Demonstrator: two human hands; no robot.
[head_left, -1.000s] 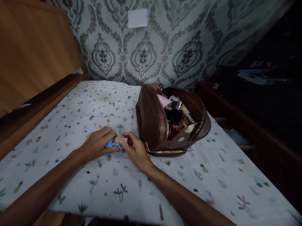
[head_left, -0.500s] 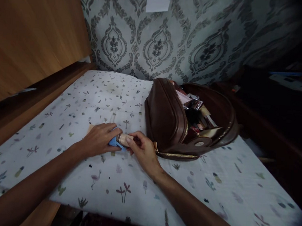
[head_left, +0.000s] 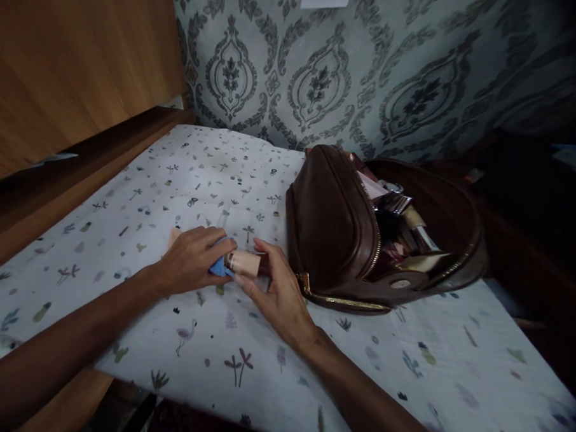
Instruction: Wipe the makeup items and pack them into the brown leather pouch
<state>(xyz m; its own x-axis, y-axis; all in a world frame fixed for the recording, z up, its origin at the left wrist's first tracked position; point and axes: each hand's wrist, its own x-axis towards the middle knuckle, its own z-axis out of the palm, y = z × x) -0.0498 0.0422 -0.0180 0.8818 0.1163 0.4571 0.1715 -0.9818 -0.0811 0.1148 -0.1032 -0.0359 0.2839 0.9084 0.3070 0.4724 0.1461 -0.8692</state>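
Note:
My left hand [head_left: 195, 260] is closed around a beige cosmetic tube [head_left: 246, 264] with a blue cloth [head_left: 221, 268] between its fingers and the tube. One end of the tube sticks out to the right, with a dark band beside the cloth. A beige part also shows past the knuckles on the left. Thumb and fingers apart, my right hand [head_left: 282, 295] curves around the tube's right end; I cannot tell whether it touches it. A brown leather bag [head_left: 333, 208] stands unzipped just right of my hands.
Makeup items [head_left: 412, 224] fill the opening of the bag. The table is covered by a white printed cloth [head_left: 177, 345]. A wooden cabinet [head_left: 79, 67] borders the left side, and a patterned wall [head_left: 317, 83] rises behind.
My right hand has loosened from the tube's right end, its fingers spreading apart. More of that end now shows. My left hand keeps its hold. The view has shifted slightly.

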